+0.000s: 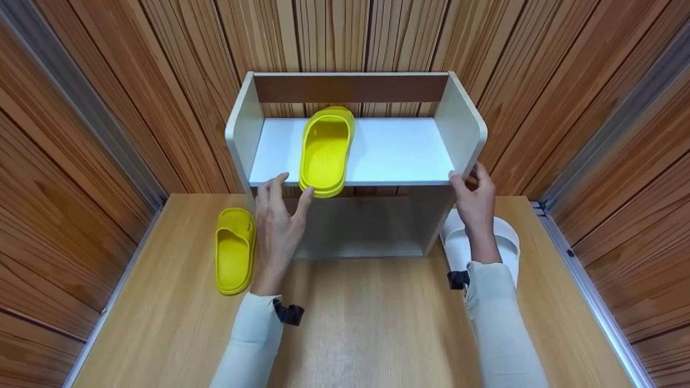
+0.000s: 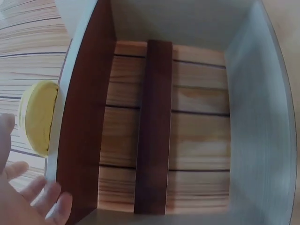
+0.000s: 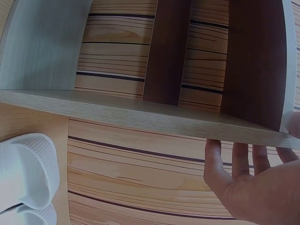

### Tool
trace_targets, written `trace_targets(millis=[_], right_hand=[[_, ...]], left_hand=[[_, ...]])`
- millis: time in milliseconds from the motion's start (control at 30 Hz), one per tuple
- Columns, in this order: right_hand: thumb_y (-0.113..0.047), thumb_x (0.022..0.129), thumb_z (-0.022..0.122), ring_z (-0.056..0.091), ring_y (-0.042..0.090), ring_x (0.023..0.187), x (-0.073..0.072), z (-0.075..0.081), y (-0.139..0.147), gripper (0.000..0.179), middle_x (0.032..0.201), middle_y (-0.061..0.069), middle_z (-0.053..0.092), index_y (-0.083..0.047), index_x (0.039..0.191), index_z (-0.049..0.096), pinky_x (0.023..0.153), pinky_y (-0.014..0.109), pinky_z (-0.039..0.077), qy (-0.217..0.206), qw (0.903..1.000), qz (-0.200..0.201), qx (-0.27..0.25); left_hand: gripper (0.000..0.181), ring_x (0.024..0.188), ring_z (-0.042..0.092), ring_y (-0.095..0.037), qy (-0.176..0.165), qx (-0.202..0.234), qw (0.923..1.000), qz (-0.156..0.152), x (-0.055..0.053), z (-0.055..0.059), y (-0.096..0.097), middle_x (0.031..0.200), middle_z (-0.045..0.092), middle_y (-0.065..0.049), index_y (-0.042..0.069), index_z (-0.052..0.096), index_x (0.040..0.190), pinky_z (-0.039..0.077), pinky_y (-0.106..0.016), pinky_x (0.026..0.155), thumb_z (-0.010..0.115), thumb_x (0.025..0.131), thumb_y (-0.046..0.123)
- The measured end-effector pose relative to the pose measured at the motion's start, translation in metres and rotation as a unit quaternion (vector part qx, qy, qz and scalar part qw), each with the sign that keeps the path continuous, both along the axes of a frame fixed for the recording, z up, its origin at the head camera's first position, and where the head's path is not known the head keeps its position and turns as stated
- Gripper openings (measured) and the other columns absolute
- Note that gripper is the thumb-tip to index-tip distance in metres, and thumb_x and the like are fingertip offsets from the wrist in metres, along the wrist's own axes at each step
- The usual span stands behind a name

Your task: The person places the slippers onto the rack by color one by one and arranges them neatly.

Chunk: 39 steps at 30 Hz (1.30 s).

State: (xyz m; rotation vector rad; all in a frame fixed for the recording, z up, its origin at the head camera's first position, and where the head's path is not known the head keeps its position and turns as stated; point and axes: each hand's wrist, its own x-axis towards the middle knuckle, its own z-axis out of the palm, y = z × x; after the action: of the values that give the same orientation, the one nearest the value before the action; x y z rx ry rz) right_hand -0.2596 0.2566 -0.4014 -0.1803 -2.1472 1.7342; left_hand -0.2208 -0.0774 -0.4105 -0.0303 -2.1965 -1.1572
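A small white shelf rack [image 1: 401,153] stands against the back wall. One yellow clog [image 1: 326,151] lies on its upper board, the near end sticking out past the front edge. My left hand [image 1: 281,229] is at the front left of that board, fingers spread and thumb beside the clog's near end; whether the thumb touches it I cannot tell. At the right side panel, my right hand [image 1: 477,210] grips the rack, thumb in front and fingers against the outer face, as the right wrist view shows. The other yellow clog [image 1: 235,250] rests left of the rack.
White slippers [image 3: 33,168] sit on the wooden floor [image 1: 361,323] right of the rack, partly behind my right forearm. Wood-panelled walls [image 1: 620,134] close in the back and both sides. The rack's lower compartment [image 1: 356,226] is in shadow.
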Motion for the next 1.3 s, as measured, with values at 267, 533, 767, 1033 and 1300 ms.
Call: trace_targets(millis=[267, 533, 767, 1033, 1300], right_hand=[[-0.034, 0.101, 0.06, 0.048, 0.029, 0.13, 0.001, -0.002, -0.001, 0.062, 0.151, 0.008, 0.045, -0.019, 0.157, 0.038, 0.109, 0.049, 0.041, -0.011, 0.9999, -0.005, -0.003], [-0.028, 0.1, 0.06, 0.048, 0.03, 0.126, 0.001, -0.002, -0.001, 0.059, 0.147, 0.012, 0.048, -0.013, 0.154, 0.042, 0.108, 0.051, 0.043, 0.01, 0.9999, -0.008, -0.005], [-0.034, 0.099, 0.061, 0.048, 0.029, 0.127, 0.002, -0.001, -0.002, 0.061, 0.149, 0.009, 0.047, -0.016, 0.155, 0.041, 0.108, 0.048, 0.043, -0.001, 0.9999, -0.012, 0.0], [-0.034, 0.1, 0.062, 0.049, 0.028, 0.127, 0.002, -0.002, -0.004, 0.061, 0.148, 0.008, 0.048, -0.015, 0.154, 0.041, 0.109, 0.05, 0.042, 0.006, 0.9999, -0.009, 0.002], [-0.03, 0.1, 0.061, 0.048, 0.03, 0.128, 0.001, -0.002, -0.003, 0.061, 0.149, 0.009, 0.047, -0.015, 0.155, 0.04, 0.109, 0.052, 0.041, 0.011, 0.9999, -0.002, -0.014]], left_hand=[[0.055, 0.117, 0.051, -0.037, 0.041, -0.109, 0.9909, 0.067, 0.009, -0.022, -0.024, 0.134, 0.056, -0.021, 0.002, 0.062, 0.132, 0.042, -0.048, 0.101, 0.072, 0.094, 0.041], [0.056, 0.126, 0.047, -0.044, 0.004, -0.166, 0.9781, 0.126, 0.014, -0.04, -0.053, 0.137, 0.053, -0.026, 0.001, 0.061, 0.134, 0.04, -0.059, 0.102, 0.075, 0.093, 0.036], [0.058, 0.134, 0.041, -0.044, -0.061, -0.143, 0.9773, 0.144, 0.016, -0.059, -0.076, 0.141, 0.048, -0.026, 0.0, 0.058, 0.137, 0.033, -0.062, 0.108, 0.071, 0.096, 0.037], [0.062, 0.144, 0.027, -0.044, -0.137, -0.116, 0.9726, 0.147, 0.014, -0.083, -0.099, 0.157, 0.033, -0.024, 0.003, 0.047, 0.149, 0.022, -0.062, 0.116, 0.064, 0.1, 0.037], [0.072, 0.15, 0.014, -0.044, -0.247, -0.085, 0.9549, 0.142, 0.005, -0.104, -0.113, 0.164, 0.018, -0.023, 0.007, 0.031, 0.159, 0.014, -0.061, 0.119, 0.058, 0.102, 0.041]])
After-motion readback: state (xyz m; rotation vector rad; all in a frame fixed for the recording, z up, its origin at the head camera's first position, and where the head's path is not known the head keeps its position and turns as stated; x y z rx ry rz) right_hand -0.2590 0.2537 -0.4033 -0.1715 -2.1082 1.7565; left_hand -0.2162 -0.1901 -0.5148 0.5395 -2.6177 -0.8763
